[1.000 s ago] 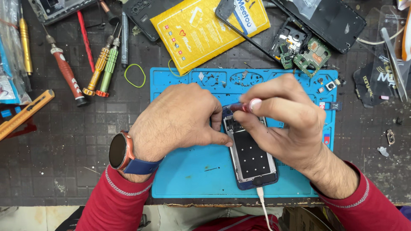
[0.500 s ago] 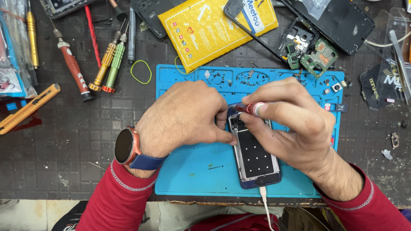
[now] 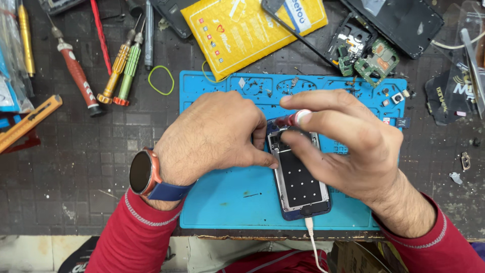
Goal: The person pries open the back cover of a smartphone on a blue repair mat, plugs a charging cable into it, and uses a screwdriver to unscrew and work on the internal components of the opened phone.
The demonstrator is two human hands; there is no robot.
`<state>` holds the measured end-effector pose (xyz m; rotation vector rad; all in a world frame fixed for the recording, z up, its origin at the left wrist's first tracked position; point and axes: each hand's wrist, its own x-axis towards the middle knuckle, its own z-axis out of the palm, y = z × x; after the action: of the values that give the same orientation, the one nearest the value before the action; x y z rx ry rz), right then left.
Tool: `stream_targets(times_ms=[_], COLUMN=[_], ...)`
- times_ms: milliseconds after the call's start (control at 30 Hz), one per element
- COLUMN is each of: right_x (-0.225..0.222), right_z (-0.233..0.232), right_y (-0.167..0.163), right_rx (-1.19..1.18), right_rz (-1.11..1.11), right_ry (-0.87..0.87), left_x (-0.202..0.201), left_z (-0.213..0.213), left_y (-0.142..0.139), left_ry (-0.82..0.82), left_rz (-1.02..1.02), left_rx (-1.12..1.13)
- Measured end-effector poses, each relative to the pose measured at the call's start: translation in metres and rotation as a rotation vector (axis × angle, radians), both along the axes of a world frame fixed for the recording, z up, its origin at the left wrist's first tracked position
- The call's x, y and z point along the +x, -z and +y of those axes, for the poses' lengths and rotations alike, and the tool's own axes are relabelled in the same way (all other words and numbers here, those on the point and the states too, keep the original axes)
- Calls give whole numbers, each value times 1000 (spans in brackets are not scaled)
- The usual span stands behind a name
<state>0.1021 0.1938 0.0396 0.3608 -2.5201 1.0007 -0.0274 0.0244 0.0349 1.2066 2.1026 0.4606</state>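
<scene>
A phone repair workbench: around the blue work mat (image 3: 222, 202) lie precision screwdrivers (image 3: 124, 68) to its upper left, a bare green circuit board (image 3: 378, 60) and an opened phone shell (image 3: 404, 23) just above its right corner.

screwdriver (image 3: 289, 120) tip hidden by left hand (image 3: 217, 136), phone (image 3: 298, 177) top covered

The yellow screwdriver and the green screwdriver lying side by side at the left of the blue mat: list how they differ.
The yellow screwdriver has an amber handle; the green screwdriver has a light green one. The yellow screwdriver lies farther left, its orange end cap reaching slightly farther out than the green screwdriver's. Its handle also looks a little slimmer. Both are slim precision drivers with orange end caps, lying untouched at the same slant on the dark table, tips pointing away.
</scene>
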Motion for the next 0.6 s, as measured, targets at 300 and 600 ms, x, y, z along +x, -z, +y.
stream_targets(times_ms=[300,600], right_x=[2,26], right_z=[35,134], right_y=[-24,-14], right_rx=[-325,-37], right_rz=[-200,-529], right_ry=[-45,39], left_x=[1,2], left_z=[0,0], left_y=[-1,-1], left_ry=[-14,-19], left_rz=[-12,1], left_rx=[-29,-15])
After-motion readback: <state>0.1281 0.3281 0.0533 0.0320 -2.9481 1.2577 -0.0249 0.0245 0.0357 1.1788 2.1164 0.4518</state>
